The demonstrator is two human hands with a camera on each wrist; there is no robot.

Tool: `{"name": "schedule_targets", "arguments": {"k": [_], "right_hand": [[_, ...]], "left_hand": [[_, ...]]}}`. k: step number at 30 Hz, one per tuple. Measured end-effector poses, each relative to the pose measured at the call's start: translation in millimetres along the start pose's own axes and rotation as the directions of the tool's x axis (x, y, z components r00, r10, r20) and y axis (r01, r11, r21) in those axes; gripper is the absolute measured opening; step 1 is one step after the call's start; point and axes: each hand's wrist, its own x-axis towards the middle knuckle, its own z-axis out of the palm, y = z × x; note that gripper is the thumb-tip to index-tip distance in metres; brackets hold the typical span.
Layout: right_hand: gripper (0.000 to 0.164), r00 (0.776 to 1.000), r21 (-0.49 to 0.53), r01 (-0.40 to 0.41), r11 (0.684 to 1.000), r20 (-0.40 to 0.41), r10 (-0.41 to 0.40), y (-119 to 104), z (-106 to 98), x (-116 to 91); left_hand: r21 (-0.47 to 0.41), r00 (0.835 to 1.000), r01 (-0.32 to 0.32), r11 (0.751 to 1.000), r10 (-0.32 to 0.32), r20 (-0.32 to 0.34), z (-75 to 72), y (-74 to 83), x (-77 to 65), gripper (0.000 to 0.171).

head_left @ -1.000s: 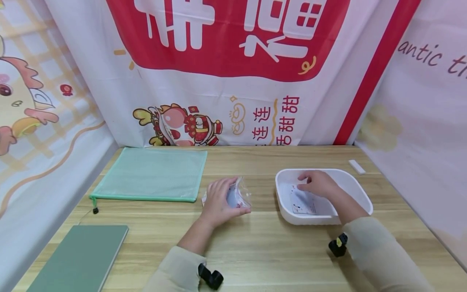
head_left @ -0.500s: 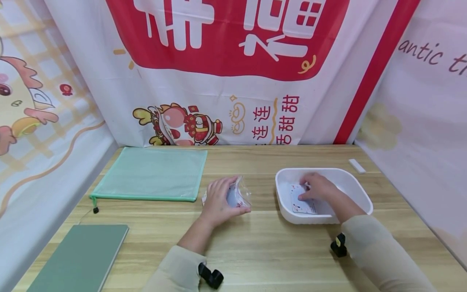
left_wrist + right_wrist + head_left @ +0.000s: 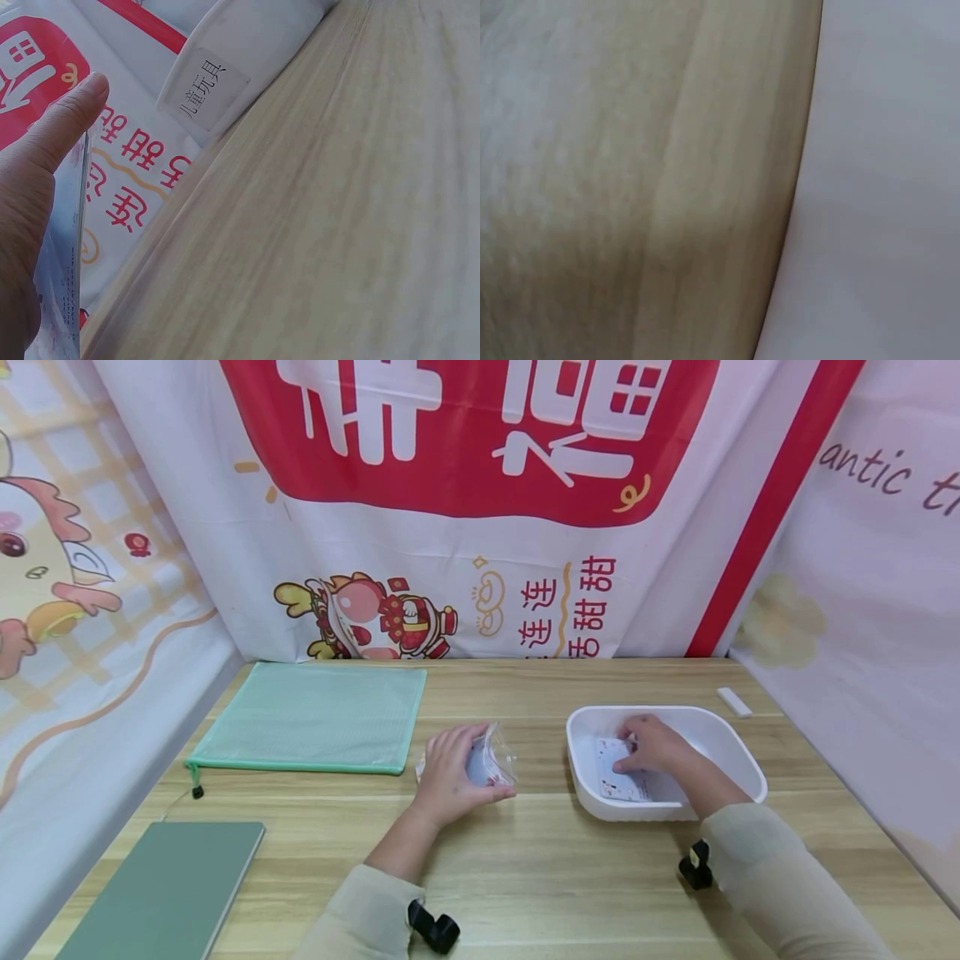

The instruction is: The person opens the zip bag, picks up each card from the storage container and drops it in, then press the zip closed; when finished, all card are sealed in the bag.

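Observation:
My left hand grips a clear plastic bag on the table, its mouth bowed open toward the right. In the left wrist view, the thumb lies along the bag, which shows pale blue, printed contents. My right hand reaches inside a white plastic basin. Its thumb and fingers pinch a white printed card lying there; part of the card is hidden under the hand. The right wrist view shows only the table and cloth, not the hand.
A green mesh zip pouch lies at the back left, with a grey-green notebook in front of it. Behind the basin is a small white block. Printed cloth hangs along the table's back and sides.
My right hand has come down onto the card in the basin and closed its fingers at it, then stayed there. The left hand and its bag have not moved.

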Motion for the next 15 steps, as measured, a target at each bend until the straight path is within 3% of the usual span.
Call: {"name": "schedule_targets", "arguments": {"k": [8,15], "right_hand": [[0.058,0.999,0.038,-0.036,0.999,-0.021,0.036,0.1,-1.3,-1.1],[0.038,0.998,0.061,-0.004,0.998,-0.063,0.008,-1.3,-13.0,-6.2]], "left_hand": [[0.004,1.0,0.0,1.0,0.0,-0.001,-0.5,0.2,0.2,0.096],[-0.002,1.0,0.007,1.0,-0.007,0.002,-1.0,0.6,-0.2,0.095]]}}
